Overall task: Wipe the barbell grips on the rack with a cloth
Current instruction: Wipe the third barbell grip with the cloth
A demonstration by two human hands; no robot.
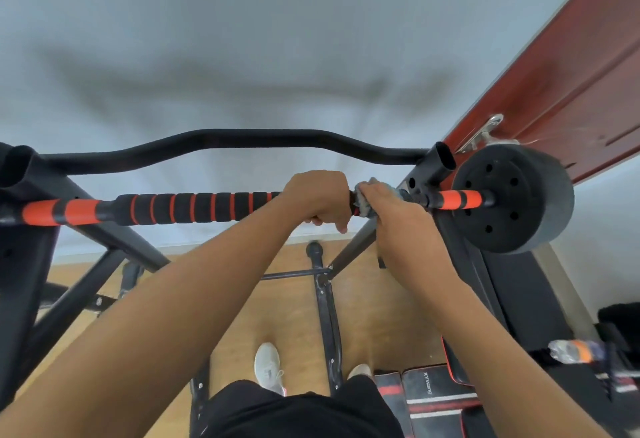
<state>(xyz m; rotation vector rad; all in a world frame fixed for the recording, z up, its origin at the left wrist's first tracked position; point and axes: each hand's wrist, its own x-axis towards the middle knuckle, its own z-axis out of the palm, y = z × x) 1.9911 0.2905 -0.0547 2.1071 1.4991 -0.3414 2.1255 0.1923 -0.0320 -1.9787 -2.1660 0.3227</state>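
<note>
Right, my left hand curled round the barbell grip, just beside my right hand, which clutched the grey cloth against the bar on the rack | black weight plate near the red door | bench below read "XYWANG", blurred | bottle lay at right

The light was bright and even, soft grey shadows of the rack lay on the white wall, the wide lens bent the barbell and the door near the edges, and the water bottle at the lower right was blurred.
</note>
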